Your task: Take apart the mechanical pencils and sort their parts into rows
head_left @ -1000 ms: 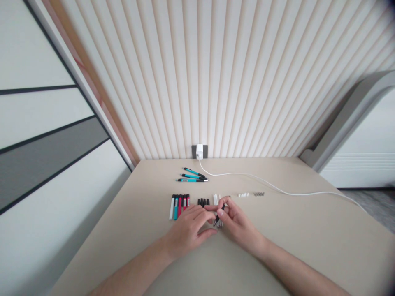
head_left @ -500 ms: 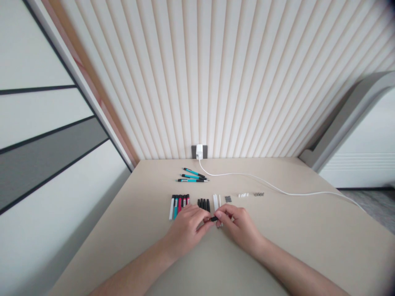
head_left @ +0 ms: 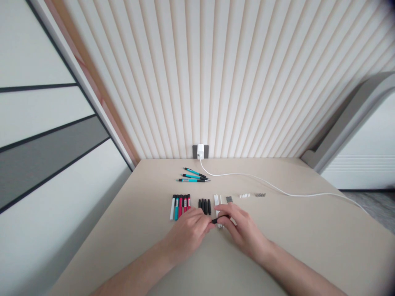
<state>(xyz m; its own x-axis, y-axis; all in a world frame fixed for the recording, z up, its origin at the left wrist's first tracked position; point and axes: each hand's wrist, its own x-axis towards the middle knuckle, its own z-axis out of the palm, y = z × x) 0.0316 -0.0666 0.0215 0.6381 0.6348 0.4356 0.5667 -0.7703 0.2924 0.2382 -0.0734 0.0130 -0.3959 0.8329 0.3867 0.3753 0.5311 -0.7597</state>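
Between left hand (head_left: 189, 230) and right (head_left: 243, 228), black part (head_left: 215, 220).

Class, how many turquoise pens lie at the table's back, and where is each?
3. The back pen lies farthest away, slanted; the middle pen just in front; the front pen nearest the camera. None appears hidden.

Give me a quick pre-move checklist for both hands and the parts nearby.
1. Left hand has the black part pinched: ok.
2. Right hand grip on that part: cannot tell; its fingers are at the other end.
3. Near end of the part properly seated: cannot tell; left fingers hide it.
4. White rods clear of the right hand: not ok; its fingers overlap them in view.
5. Four spare black grips side by side: ok.
6. White cable away from both hands: ok.
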